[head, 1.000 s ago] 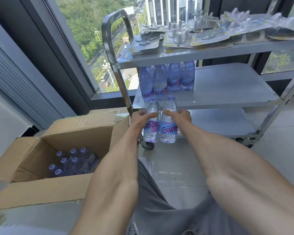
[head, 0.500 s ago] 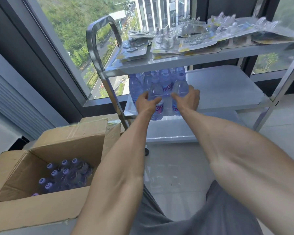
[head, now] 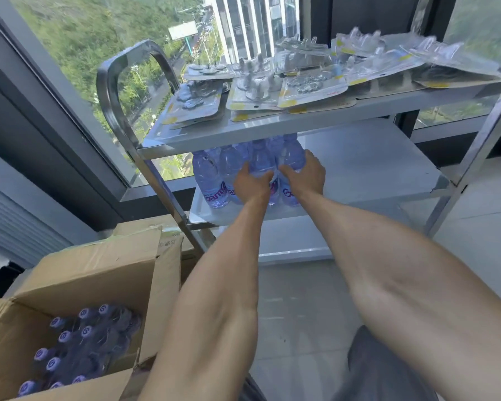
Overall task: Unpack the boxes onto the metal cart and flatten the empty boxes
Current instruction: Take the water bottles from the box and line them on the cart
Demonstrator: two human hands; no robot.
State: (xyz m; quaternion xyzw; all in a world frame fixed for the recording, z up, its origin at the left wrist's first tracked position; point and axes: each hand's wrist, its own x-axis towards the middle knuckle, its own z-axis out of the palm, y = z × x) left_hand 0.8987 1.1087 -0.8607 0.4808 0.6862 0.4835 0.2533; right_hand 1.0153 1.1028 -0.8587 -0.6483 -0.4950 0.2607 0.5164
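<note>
Both arms reach out to the middle shelf (head: 373, 169) of the metal cart (head: 119, 91). The left hand (head: 253, 183) is wrapped around one water bottle (head: 261, 160), and the right hand (head: 304, 175) is wrapped around another bottle (head: 294, 151) just beside it. Both stand on the shelf with more bottles (head: 211, 180) to their left. Flat clear packs (head: 272, 91) lie on the top shelf. Near and to the left, an open cardboard box (head: 93, 273) sits on the floor with purple-capped bottles (head: 81, 342) inside.
</note>
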